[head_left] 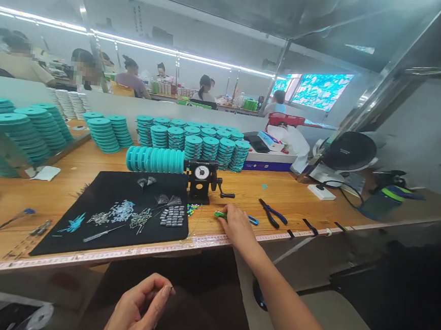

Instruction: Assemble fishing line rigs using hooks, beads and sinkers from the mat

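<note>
Left hand: down in front of the tabletop edge, my left hand [138,306] has thumb and forefinger pinched on a tiny dark bit [171,288], too small for me to name from here.
Right hand: my right hand [238,226] is draped over the green-and-blue tool [219,214]; can't tell if it's actually gripping.
Green-and-blue tool: on the tabletop near the front edge, long axis roughly left-right, green end left, blue loop right, middle covered.
Pliers: just right of that, the pliers [268,208] lie slantwise, nose away from me, handles splayed towards the front right.
Winder: black winder [200,184] with a dial, crank sticking out right, row of teal spools [154,160] out left.
Surface: wood-grain tabletop [238,184], measuring tape [207,242] along the front, black mat [108,186] with piles of small parts [121,211].
Room: spool stacks [193,147] behind, then seated people [131,79], strip lights [138,42], bright window [321,90].
</note>
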The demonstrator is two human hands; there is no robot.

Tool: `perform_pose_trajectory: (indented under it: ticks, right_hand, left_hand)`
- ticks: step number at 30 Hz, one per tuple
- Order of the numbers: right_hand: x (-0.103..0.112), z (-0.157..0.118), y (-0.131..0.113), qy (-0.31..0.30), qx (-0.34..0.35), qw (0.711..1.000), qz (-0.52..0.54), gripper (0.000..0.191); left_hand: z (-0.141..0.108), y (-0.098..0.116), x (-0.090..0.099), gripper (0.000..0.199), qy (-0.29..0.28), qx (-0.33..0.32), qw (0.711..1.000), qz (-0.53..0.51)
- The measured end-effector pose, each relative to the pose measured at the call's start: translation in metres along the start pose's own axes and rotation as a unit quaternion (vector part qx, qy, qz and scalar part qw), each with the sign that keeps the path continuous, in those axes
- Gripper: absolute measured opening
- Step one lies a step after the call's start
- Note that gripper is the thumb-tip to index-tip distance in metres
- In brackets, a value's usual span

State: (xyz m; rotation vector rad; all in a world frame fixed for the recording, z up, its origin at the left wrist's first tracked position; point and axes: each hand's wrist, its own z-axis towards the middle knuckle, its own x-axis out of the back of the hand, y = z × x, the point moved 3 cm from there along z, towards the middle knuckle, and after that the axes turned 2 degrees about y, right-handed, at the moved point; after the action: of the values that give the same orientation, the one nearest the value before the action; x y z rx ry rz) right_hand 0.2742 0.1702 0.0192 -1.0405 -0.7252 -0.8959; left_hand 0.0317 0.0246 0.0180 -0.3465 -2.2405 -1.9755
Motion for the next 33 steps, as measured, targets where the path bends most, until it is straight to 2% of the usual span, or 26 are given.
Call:
perform_pose_trajectory:
  ticks: [3, 5, 6, 8, 9, 10, 11, 14, 16, 20, 22, 26, 28, 33]
  right_hand:
    - [0.005, -0.028, -0.024, 0.013, -0.013, 0.997, 0.069, 0.011]
    - [0.006, -0.056, -0.048, -0.014, -0.012, 0.987, 0.162, 0.011]
    - [0.004, -0.072, -0.06, -0.054, -0.025, 0.962, 0.268, 0.01]
    - [-0.001, -0.099, -0.084, -0.136, -0.068, 0.88, 0.449, 0.01]
    - [-0.003, -0.11, -0.093, -0.151, -0.093, 0.842, 0.51, 0.014]
    - [-0.005, -0.118, -0.1, -0.153, -0.114, 0.817, 0.544, 0.018]
    - [-0.006, -0.123, -0.104, -0.146, -0.129, 0.805, 0.56, 0.021]
    - [-0.007, -0.127, -0.111, -0.145, -0.131, 0.807, 0.558, 0.029]
    - [-0.008, -0.125, -0.114, -0.16, -0.11, 0.82, 0.538, 0.029]
    - [-0.01, -0.123, -0.114, -0.14, -0.091, 0.861, 0.48, 0.032]
    - [-0.011, -0.124, -0.112, -0.138, -0.099, 0.863, 0.475, 0.032]
    - [-0.013, -0.126, -0.108, -0.161, -0.137, 0.837, 0.505, 0.038]
    - [-0.014, -0.127, -0.107, -0.173, -0.136, 0.822, 0.525, 0.038]
    - [-0.03, -0.136, -0.11, -0.226, -0.14, 0.757, 0.597, 0.039]
  left_hand:
    - [0.001, 0.001, 0.004, 0.045, 0.017, -0.03, 0.999, 0.0]
    - [0.0, 0.0, 0.004, 0.043, 0.017, -0.033, 0.999, -0.004]
    - [0.0, 0.0, 0.003, 0.042, 0.014, -0.033, 0.999, -0.006]
    - [-0.001, 0.0, 0.002, 0.041, 0.006, -0.034, 0.999, -0.011]
    - [-0.002, 0.0, 0.002, 0.042, 0.002, -0.035, 0.999, -0.014]
    - [-0.002, -0.001, 0.002, 0.042, 0.0, -0.035, 0.999, -0.015]
    - [-0.003, -0.001, 0.002, 0.042, -0.002, -0.036, 0.999, -0.013]
    - [-0.003, -0.004, 0.002, 0.041, -0.006, -0.04, 0.999, -0.005]
    - [-0.004, -0.007, 0.001, 0.041, -0.012, -0.046, 0.999, 0.005]
    - [-0.004, -0.01, 0.0, 0.041, -0.01, -0.06, 0.997, 0.038]
    - [-0.004, -0.011, 0.0, 0.039, -0.003, -0.066, 0.997, 0.05]
    - [-0.004, -0.009, 0.005, 0.036, 0.024, -0.06, 0.997, 0.041]
    - [-0.004, -0.008, 0.008, 0.035, 0.018, -0.041, 0.998, 0.032]
    - [-0.003, -0.007, 0.01, 0.038, -0.013, -0.002, 1.0, -0.019]
